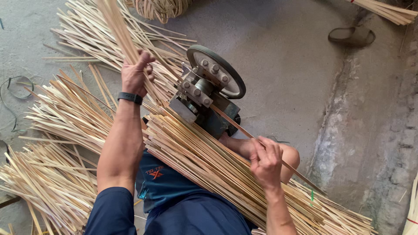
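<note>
Bare concrete floor (pixel 287 56) open at upper right; splitting machine (pixel 208 93) blocks centre; bamboo strip piles (pixel 65 117) crowd the left, strip bundle (pixel 226 174) fills lower middle.

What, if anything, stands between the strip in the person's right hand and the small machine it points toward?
Nothing visible. The right hand pinches the thin strip, which runs unbroken over the bundle of strips to the machine.

Grey concrete floor (pixel 287 56) bears bamboo strip heaps (pixel 65 117), a sandal (pixel 352 35).
</note>
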